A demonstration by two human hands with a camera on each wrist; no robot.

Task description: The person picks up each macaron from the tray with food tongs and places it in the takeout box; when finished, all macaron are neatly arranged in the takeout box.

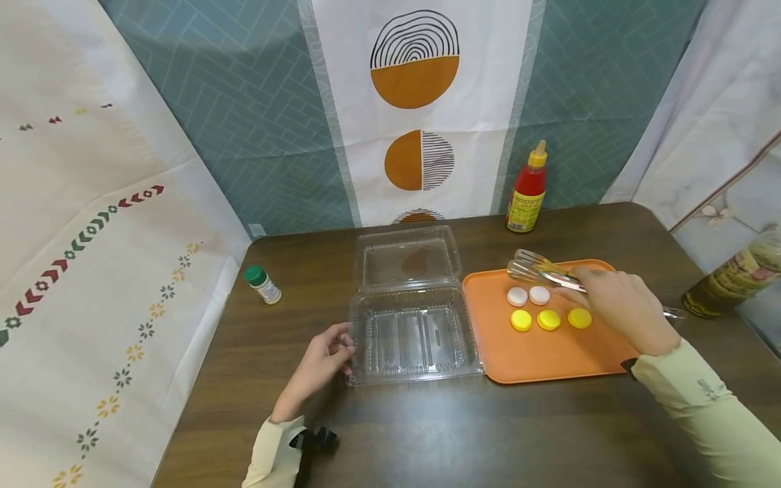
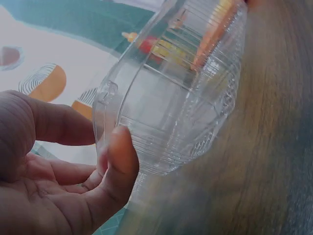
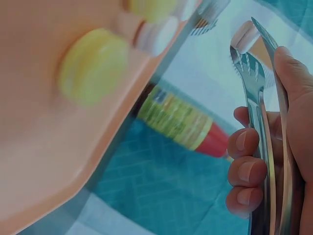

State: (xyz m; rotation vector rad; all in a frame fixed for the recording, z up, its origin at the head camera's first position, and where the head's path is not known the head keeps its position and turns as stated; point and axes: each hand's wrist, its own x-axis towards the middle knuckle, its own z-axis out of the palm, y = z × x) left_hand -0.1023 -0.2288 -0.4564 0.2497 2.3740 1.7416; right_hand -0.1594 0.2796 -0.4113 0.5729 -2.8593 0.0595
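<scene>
My left hand (image 1: 323, 354) is at the left side of an open, clear plastic clamshell container (image 1: 360, 318). In the left wrist view its thumb and forefinger pinch the container's rim (image 2: 101, 115). My right hand (image 1: 619, 301) grips metal tongs (image 1: 564, 280) above an orange tray (image 1: 549, 359). Between the tong tips in the right wrist view shows a pale, rounded piece that looks like a macaron (image 3: 246, 36); the head view does not show it clearly. Two white macarons (image 1: 517, 296) and three yellow macarons (image 1: 548, 320) lie on the tray.
A red sauce bottle with a yellow cap (image 1: 527, 193) stands at the back of the dark wooden table (image 1: 427, 434). A small green-capped shaker (image 1: 264, 285) is at the left, an oil bottle (image 1: 732, 278) at the right. Patterned cloths (image 1: 274, 135) hang around the table.
</scene>
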